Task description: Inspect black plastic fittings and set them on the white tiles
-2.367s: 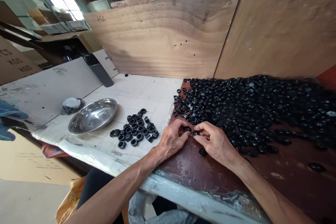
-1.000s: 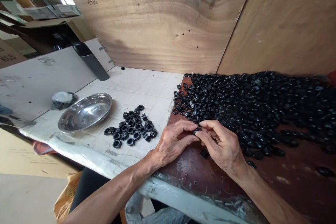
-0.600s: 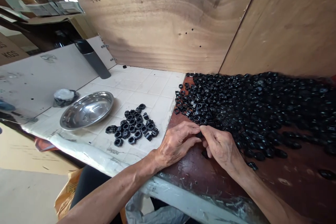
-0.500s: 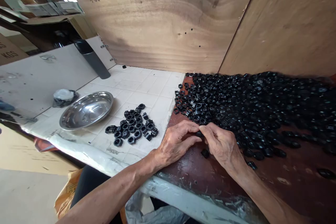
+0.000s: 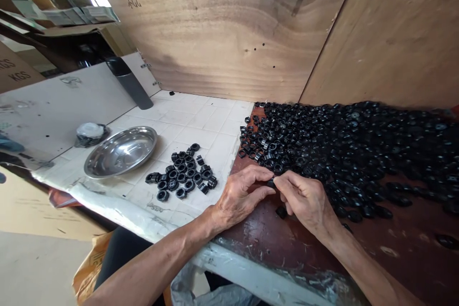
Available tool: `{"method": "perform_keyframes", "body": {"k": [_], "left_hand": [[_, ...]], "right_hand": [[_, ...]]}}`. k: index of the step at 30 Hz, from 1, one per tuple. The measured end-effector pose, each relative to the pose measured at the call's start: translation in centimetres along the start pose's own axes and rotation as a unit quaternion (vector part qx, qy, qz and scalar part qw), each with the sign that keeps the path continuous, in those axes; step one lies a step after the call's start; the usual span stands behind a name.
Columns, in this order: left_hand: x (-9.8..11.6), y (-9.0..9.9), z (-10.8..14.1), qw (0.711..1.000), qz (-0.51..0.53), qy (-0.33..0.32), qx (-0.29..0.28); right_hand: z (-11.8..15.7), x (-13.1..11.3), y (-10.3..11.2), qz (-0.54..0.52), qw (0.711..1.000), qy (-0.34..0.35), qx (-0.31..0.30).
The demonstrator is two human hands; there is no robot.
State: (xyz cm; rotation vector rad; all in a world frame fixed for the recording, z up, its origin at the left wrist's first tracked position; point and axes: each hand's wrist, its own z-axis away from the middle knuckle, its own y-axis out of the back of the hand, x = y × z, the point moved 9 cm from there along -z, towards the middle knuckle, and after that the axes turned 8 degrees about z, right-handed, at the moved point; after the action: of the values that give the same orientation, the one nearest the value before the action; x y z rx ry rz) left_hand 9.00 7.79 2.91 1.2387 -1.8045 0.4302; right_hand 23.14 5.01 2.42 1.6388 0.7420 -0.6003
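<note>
My left hand (image 5: 241, 192) pinches a small black plastic ring (image 5: 271, 183) between thumb and fingers, above the dark red board. Against the same piece, my right hand (image 5: 304, 196) presses its closed thumb and forefinger; most of the piece is hidden by the fingers. Just below the right fingers a loose black part (image 5: 281, 212) lies on the board. Behind both hands spreads a large heap of black plastic parts (image 5: 344, 148). To the left, a small group of black rings (image 5: 181, 176) rests on the white surface.
A shallow metal bowl (image 5: 122, 153) stands left of the ring group, near a wrapped bundle (image 5: 90, 133). A dark grey bottle (image 5: 132, 85) leans toward the low white side panel (image 5: 68, 105). Tall plywood boards (image 5: 229, 33) close off the back of the table.
My right thumb and fingers have shifted slightly on the small piece, with the fingers curled in more. My left hand keeps its pinch. The whole view has moved a little.
</note>
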Motion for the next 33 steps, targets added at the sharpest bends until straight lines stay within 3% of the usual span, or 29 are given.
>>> {"method": "perform_keyframes", "body": {"k": [4,7,10,14,19,22,33], "left_hand": [[-0.4,-0.2,-0.1,0.999,0.027,0.035,0.0],[-1.1,0.1,-0.1,0.996,0.06,0.062,0.023],[-1.3,0.1,-0.1,0.995,0.07,0.071,0.021],[-1.0,0.3,-0.3,0.995,0.066,0.071,0.023],[-0.6,0.7,-0.5,0.995,0.066,0.061,0.038],[-0.7,0.7,-0.5,0.995,0.063,0.065,0.039],[-1.0,0.5,-0.3,0.997,0.05,0.054,0.03]], "right_hand": [[0.1,-0.1,0.7,0.005,0.999,0.002,0.049],[0.2,-0.5,0.7,-0.027,0.999,0.026,0.037],[0.2,-0.5,0.6,0.006,0.999,0.037,0.026],[0.2,-0.5,0.6,0.014,0.999,0.034,0.021],[0.3,-0.9,1.5,-0.02,0.997,0.028,0.065],[0.2,-1.1,1.0,-0.003,0.999,0.029,0.033],[0.0,-0.4,1.1,-0.041,0.999,0.008,0.028]]}}
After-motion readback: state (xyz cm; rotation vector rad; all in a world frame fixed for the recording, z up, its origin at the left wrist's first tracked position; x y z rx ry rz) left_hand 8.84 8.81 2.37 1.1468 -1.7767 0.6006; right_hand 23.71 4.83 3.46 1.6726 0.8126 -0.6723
